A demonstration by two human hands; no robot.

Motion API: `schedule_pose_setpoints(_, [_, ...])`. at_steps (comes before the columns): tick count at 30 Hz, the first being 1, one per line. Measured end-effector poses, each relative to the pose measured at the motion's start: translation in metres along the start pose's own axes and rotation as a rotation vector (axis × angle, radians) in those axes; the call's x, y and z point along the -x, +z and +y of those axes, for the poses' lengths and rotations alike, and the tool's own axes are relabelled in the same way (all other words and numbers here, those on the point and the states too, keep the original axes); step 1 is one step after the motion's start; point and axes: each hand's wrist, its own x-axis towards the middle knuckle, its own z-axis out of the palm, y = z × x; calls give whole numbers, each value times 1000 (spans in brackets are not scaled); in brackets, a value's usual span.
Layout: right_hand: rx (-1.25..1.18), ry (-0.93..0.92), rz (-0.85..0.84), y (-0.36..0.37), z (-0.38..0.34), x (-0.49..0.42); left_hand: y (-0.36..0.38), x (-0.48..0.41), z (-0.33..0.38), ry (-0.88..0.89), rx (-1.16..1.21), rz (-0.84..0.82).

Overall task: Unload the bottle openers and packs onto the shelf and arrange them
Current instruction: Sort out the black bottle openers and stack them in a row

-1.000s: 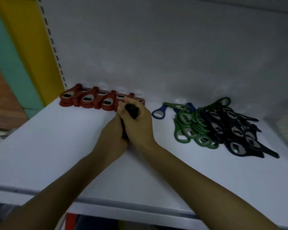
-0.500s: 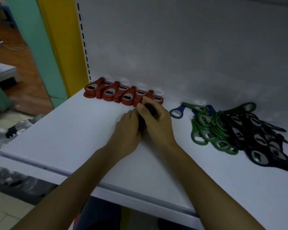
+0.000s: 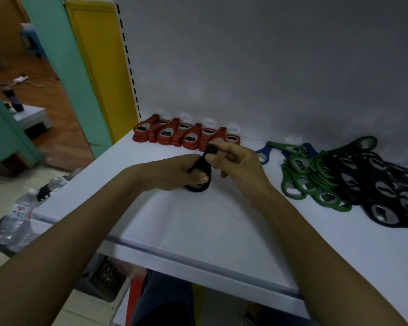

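- Landmark: the row of red bottle openers stands in overlapping stacks at the back left of the white shelf, against the rear panel. This group appears arranged.
- Just in front of the row's right end, both hands work on a small stack of black bottle openers, whose lower end touches the shelf surface.
- The left hand is closed around the stack from the left, thumb pressed on its front face.
- The right hand pinches the top of the uppermost black opener, thumb and forefinger clamped on its narrow end; the remaining fingers are curled loosely.
- To the right of the row, well apart from it, a blue bottle opener lies near the rear panel.
- Farther right lie a loose heap of green bottle openers and, touching it, a heap of black bottle openers. Both are unsorted.
- Judged progress: unloading is largely done and one colour is ordered. The held black stack, the blue opener and both heaps remain to be arranged. No packs are visible on the shelf.
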Motion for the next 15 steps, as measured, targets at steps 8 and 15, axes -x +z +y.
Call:
schedule_pose_setpoints(8, [-126, 214, 259, -1, 9, -3, 25, -3, 5, -47, -83, 318])
schedule_pose_setpoints(15, [-294, 295, 285, 2, 9, -1, 48, -3, 17, -58, -412, 599])
